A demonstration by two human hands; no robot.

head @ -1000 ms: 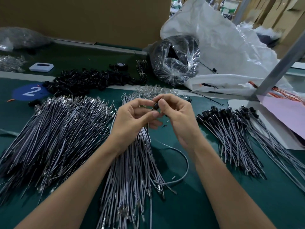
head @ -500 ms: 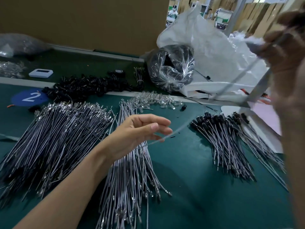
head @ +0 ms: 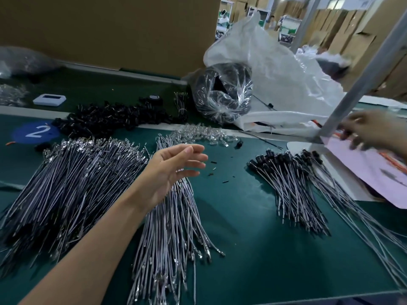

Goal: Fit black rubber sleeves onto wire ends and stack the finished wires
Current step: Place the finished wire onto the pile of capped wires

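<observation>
Right hand (head: 370, 130): smearing into blur near the right edge, forearm running out of frame; whether it is holding anything is not showing.
Left wire bundle (head: 66, 188): spilling past the left edge.
Middle wire bundle (head: 169, 238): running off the bottom edge, upper part lying hidden under the left hand (head: 174, 170).
Finished wires (head: 293, 190): longest ones trailing past the right edge.
</observation>
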